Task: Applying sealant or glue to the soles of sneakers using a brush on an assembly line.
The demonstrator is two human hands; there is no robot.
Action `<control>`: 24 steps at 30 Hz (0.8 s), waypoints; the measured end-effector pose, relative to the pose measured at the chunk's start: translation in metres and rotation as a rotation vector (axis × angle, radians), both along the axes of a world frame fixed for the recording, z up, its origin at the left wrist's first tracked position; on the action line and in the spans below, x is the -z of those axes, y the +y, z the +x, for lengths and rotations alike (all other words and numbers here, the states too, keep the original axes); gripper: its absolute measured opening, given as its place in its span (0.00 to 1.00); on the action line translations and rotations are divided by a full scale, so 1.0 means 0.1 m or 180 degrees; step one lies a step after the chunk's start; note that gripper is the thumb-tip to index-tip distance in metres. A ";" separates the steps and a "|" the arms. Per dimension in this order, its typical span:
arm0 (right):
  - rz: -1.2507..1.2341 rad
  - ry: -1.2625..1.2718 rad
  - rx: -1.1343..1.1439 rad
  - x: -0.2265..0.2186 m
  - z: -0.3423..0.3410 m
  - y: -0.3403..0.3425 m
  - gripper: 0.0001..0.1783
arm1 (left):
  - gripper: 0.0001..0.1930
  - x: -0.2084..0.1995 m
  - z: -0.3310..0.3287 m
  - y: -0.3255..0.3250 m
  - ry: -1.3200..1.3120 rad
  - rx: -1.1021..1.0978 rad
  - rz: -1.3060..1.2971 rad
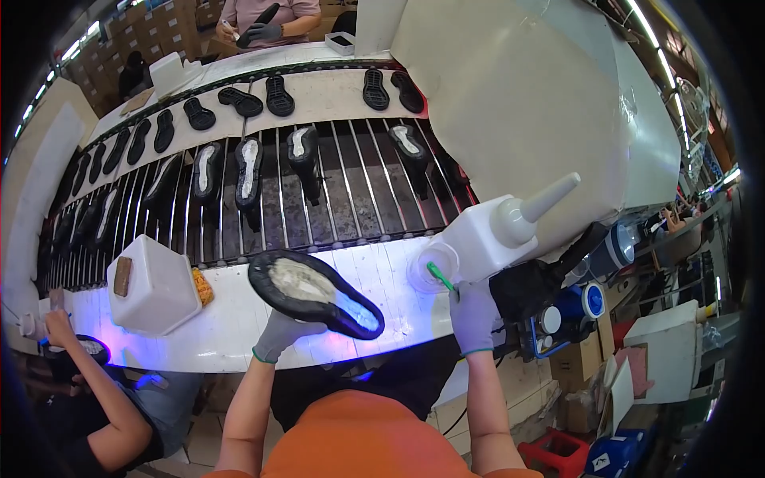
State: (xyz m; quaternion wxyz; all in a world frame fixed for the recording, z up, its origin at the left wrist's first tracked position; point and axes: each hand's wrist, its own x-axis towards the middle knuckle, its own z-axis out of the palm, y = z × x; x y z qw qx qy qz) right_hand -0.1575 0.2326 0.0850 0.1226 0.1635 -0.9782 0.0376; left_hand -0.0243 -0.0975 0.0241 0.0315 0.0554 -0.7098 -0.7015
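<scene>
- The left hand (280, 334), in a pale grey glove with a green cuff, held a black shoe (259, 280) from below; its fingers were curled out of sight under the shoe, so their exact grip could not be told.
- The shoe was above the front edge of the white table (223, 346), bottom up and slanting, with a pale patch along its middle and bluish light on the end nearer the right hand.
- The right hand (476, 315), gloved the same way, had its fingers closed around a green stick (440, 276), pinching it near the lower end.
- The stick's other end was at a clear cup (416, 279); whether it touched anything inside could not be told.
- A white bottle (486, 235) with a long spout stood just beside the cup, tilted in view.
- Beyond the table, more shoes (249, 171) lay bottom up on metal rollers (362, 179), and black soles (279, 95) lay in a row behind them.
- Toward the left, a white tub (159, 295) bore a brown block (123, 276).
- Across the rollers, another person's gloved hand (264, 33) held a dark sole (268, 14).
</scene>
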 end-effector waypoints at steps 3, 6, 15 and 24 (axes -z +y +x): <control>0.0120 -0.0092 0.0116 0.11 -0.03 -0.05 0.10 | 0.31 0.08 0.05 0.02 0.0041 -0.0525 0.0841; -0.0507 -0.0423 -0.0240 0.11 -0.05 0.06 0.09 | 0.37 0.19 0.16 0.11 0.0106 -0.0725 0.2128; -0.4588 -0.3473 0.0633 0.22 0.03 0.22 0.14 | 0.37 0.46 0.26 0.07 -0.0323 -0.1163 0.3336; -0.3472 -0.3321 -0.0788 -0.83 0.10 -0.43 0.12 | 0.32 -0.46 0.08 0.43 -0.0464 -0.0420 0.2589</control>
